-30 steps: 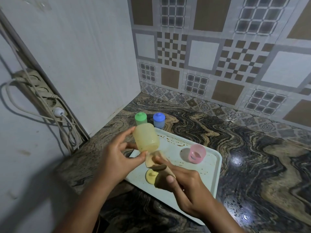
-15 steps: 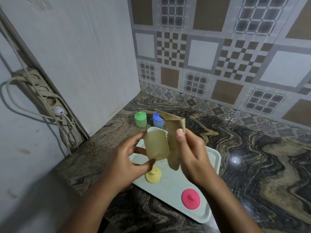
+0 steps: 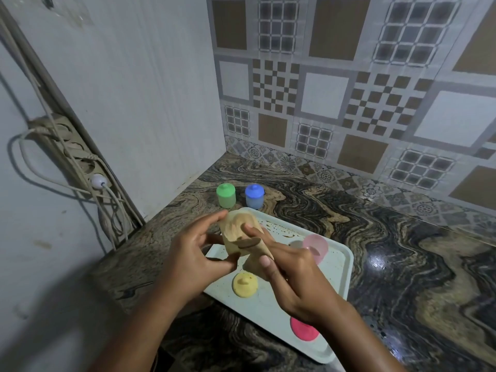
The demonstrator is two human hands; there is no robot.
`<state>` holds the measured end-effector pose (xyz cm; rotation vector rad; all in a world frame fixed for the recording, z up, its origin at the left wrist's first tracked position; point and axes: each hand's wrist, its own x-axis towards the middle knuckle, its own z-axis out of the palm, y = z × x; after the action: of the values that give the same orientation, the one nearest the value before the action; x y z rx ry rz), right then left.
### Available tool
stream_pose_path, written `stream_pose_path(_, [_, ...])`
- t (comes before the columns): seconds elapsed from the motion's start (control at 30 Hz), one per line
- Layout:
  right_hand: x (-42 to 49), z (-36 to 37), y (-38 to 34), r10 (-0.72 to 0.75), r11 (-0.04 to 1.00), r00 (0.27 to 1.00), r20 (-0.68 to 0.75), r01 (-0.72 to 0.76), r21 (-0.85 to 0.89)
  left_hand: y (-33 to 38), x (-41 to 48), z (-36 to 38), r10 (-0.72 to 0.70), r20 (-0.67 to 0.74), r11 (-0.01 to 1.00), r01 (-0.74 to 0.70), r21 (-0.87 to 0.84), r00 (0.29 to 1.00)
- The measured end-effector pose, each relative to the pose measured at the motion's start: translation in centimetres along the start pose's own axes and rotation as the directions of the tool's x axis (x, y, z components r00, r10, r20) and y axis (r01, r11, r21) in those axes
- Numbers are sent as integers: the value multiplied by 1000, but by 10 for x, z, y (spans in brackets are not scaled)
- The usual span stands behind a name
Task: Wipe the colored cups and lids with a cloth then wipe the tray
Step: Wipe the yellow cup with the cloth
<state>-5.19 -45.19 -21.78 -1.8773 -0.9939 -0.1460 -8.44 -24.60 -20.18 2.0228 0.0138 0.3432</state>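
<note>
Our left grip (image 3: 193, 259) is curled round the pale yellow translucent plastic cup (image 3: 230, 247), held above the white rectangular tray (image 3: 335, 280). The tan cloth (image 3: 239, 224), which hung beside the cup half a second ago, now covers it, pinched by our right grip (image 3: 298, 280) (so wiping has begun). Rightward the dark marbled table (image 3: 416, 264) lies open, and the tray's near corner sits close to the table's edge.

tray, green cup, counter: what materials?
Tray: probably matte white plastic or melamine, given the moulded rounded rim; brown specks on it.
Green cup: plastic; translucent body, opaque knobbed lid.
Counter: polished stone or a stone-look laminate; swirled veining, bright glare spots.
</note>
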Motion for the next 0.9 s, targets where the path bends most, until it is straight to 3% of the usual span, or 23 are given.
stream_pose_path(0.13, [-18,-6,2,20,1000,1000,-24,-21,-5,-4,1,-2,13,45,1000,-12,-12,999])
stream_pose_path(0.3, [-36,-4,12,142,987,987,71,-147,66,-8,3,-7,-63,44,998,64,-22,997])
stream_pose_path(0.4, [-33,-8,2,257,920,962,-90,-215,327,-10,2,-10,-68,49,996,70,-46,997])
stream_pose_path(0.5, [-16,-14,-1,347,844,882,-320,-144,517,-8,-1,-10,-13,68,1000,14,-8,998])
stream_pose_path(0.6, [4,-11,-2,450,765,848,-281,-204,611,-3,-4,2,26,81,999,-23,-44,996])
stream_pose_path(0.8, [20,-4,-7,390,791,901,-191,-221,571,0,-9,23,-3,-14,976,0,-216,1000])
stream_pose_path(0.9, [20,-3,-3,308,908,940,-145,-245,340,-1,-6,19,-17,-31,984,11,-178,999])
